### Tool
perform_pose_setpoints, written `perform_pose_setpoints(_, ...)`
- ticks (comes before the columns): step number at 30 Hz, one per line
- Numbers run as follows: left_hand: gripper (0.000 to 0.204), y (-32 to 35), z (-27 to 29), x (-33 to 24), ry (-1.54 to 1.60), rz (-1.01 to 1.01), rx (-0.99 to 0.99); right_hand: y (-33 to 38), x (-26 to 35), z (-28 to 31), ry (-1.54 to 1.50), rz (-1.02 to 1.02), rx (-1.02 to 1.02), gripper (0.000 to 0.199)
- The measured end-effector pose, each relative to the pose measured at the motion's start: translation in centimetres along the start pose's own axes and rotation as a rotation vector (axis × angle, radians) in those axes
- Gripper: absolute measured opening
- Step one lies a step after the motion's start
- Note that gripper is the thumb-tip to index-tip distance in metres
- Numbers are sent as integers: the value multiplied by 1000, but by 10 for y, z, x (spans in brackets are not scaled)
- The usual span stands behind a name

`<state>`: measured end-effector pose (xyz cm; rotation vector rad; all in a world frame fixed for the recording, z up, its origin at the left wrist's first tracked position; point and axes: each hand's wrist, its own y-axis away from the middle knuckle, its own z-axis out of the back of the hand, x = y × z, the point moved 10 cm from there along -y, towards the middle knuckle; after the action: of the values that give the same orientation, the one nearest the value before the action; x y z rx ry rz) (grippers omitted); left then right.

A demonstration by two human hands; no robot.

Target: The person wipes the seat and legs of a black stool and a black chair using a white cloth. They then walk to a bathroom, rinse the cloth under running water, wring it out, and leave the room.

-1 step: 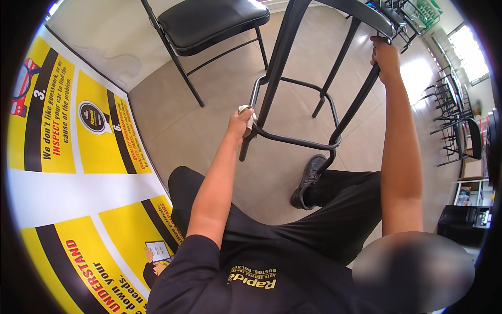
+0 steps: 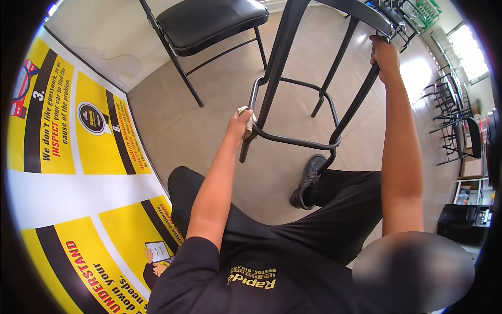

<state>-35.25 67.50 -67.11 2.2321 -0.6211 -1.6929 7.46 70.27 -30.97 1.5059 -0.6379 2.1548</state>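
A black metal bar stool [image 2: 277, 68] stands in front of me, its legs joined by a ring-shaped footrest [image 2: 298, 140]. Closed around a folded pale cloth [image 2: 250, 125], my left hand [image 2: 240, 125] presses it against the stool's near left leg where the footrest meets it. Part of the cloth is hidden by my fingers. My right hand [image 2: 386, 56] is wrapped round the top of the near right leg, just under the seat frame. The lower end of that leg is beside my black shoe [image 2: 309, 183].
A black padded folding chair [image 2: 212, 23] stands beyond the stool to the left. Yellow and black printed panels [image 2: 99, 125] line the wall at my left. More black chairs [image 2: 452, 131] are along the right side, with a black boxy object [image 2: 460, 225] nearer me. Grey tiles [image 2: 209, 141] cover the floor.
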Motion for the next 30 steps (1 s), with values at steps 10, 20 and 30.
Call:
perform_pose_setpoints(10,27,149,-66,-121,-922,-969,-316,-15,-4,4,9,-19,15,20)
perform_pose_setpoints(20,17,109,-140,-62,-1970,-677,226,-13,2,-1,-5,-1,31,23)
perform_pose_setpoints(30,33,89,79,-93,-695,-342,-307,-12,4,-2,11,26,-23,20)
